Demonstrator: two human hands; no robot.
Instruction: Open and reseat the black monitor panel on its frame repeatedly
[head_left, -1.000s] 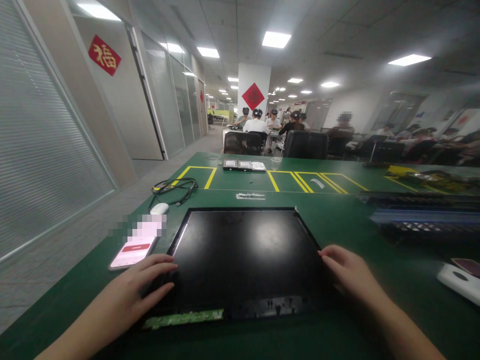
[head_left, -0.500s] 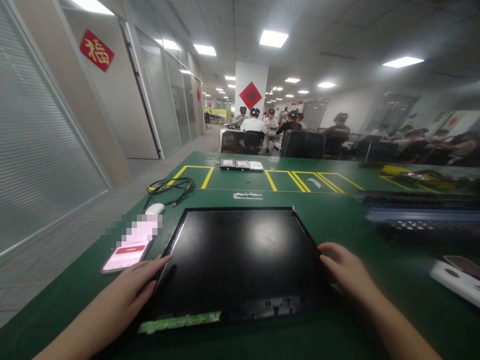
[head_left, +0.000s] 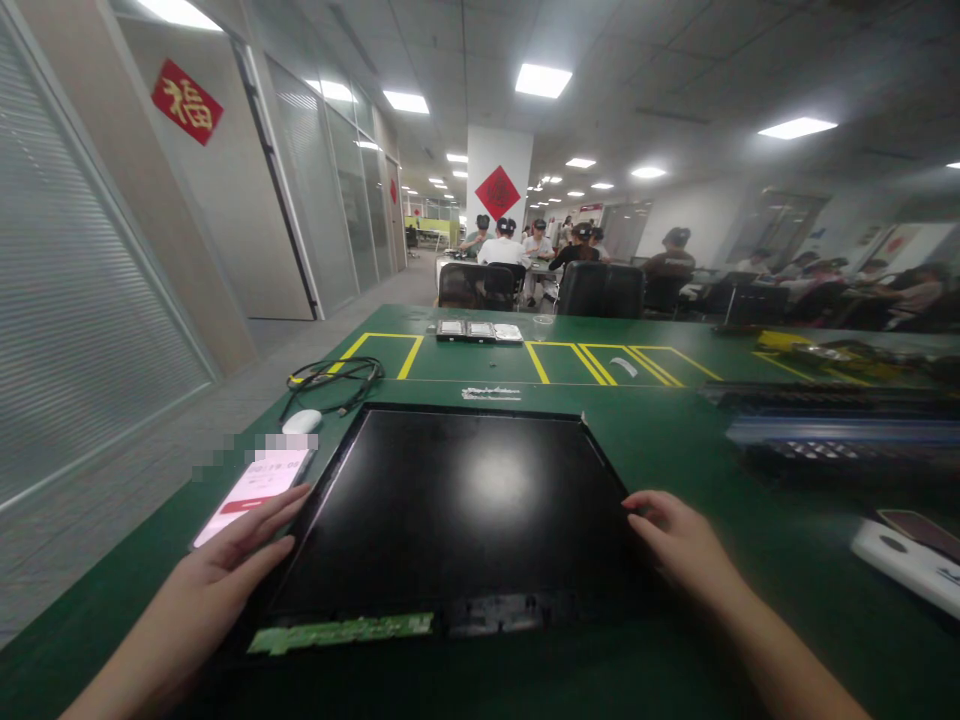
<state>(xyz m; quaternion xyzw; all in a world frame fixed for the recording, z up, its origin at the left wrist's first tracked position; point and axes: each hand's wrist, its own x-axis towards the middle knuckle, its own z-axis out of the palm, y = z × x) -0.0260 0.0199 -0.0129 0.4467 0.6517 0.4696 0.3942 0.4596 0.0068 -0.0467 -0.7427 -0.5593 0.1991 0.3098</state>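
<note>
A black LCD screen panel [head_left: 450, 500] lies in front of me, glossy face up, inside a thin dark frame. A green circuit board strip [head_left: 341, 632] runs along its near left edge. My left hand [head_left: 232, 560] is on the panel's left edge, fingers stretched along it and thumb at the border. At the opposite edge, my right hand [head_left: 679, 540] grips the side between thumb and curled fingers. The undersides of both grips are hidden. Just beyond my left fingers is a phone [head_left: 251, 490] with a lit screen.
The green table [head_left: 675, 440] carries a white mouse [head_left: 301, 422], a coiled black cable [head_left: 334, 380], and several drives [head_left: 480, 331] at the back. Blurred dark long parts [head_left: 840, 430] and a white device [head_left: 907, 560] lie right. People sit at tables beyond.
The panel has shifted left with both hands, its far left corner slightly farther away. The glare on it has moved left. My left fingers now overlap the phone's lower edge in view.
</note>
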